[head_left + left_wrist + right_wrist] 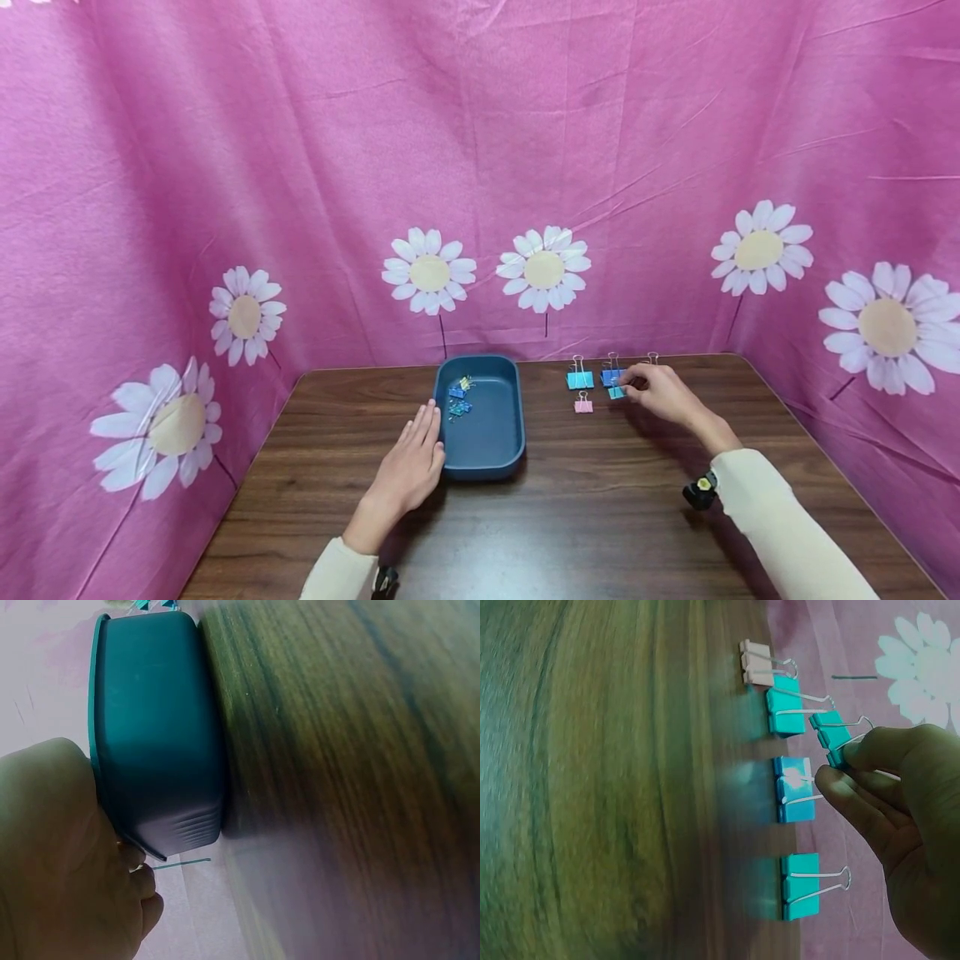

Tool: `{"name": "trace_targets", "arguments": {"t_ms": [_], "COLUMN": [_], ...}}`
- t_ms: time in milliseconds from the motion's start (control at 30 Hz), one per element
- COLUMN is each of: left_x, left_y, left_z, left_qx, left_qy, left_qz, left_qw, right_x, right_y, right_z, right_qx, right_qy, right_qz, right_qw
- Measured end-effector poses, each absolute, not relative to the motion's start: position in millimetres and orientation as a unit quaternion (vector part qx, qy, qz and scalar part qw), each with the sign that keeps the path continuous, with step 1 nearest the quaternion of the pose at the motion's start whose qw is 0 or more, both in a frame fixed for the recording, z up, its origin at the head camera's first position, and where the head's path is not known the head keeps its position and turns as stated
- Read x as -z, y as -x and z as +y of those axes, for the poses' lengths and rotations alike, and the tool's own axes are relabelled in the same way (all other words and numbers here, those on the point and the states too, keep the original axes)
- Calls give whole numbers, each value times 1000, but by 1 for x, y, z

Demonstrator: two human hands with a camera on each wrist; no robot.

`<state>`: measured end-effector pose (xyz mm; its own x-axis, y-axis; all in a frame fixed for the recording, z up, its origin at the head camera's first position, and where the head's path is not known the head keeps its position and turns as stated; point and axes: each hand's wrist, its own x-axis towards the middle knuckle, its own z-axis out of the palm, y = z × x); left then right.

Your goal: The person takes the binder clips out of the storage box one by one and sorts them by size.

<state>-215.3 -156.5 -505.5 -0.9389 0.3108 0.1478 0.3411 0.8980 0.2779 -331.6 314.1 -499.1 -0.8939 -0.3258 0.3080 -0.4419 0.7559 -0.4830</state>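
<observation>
There is one tray [491, 437], with five binder clips [580, 381] outside.

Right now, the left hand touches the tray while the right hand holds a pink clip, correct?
The colour is wrong: the left hand touches the tray while the right hand holds a teal clip, as the right wrist view shows.

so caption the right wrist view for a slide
Right hand pinching a teal binder clip near four other clips.

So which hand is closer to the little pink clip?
The right. The right hand is to the right of the pink clip, pinching a small teal clip; the left hand is farther away, at the blue tray's left side.
</observation>
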Motion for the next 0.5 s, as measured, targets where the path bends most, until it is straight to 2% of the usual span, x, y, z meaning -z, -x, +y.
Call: {"name": "trace_targets", "arguments": {"t_ms": [500], "left_x": [506], "left_y": [216], "left_z": [-157], "left_qx": [142], "left_qy": [169], "left_qz": [-974], "left_qw": [48], "right_x": [513], "right_y": [335], "right_z": [321], "right_qx": [-292], "right_qy": [-181], "right_qz": [-937], "right_qw": [61]}}
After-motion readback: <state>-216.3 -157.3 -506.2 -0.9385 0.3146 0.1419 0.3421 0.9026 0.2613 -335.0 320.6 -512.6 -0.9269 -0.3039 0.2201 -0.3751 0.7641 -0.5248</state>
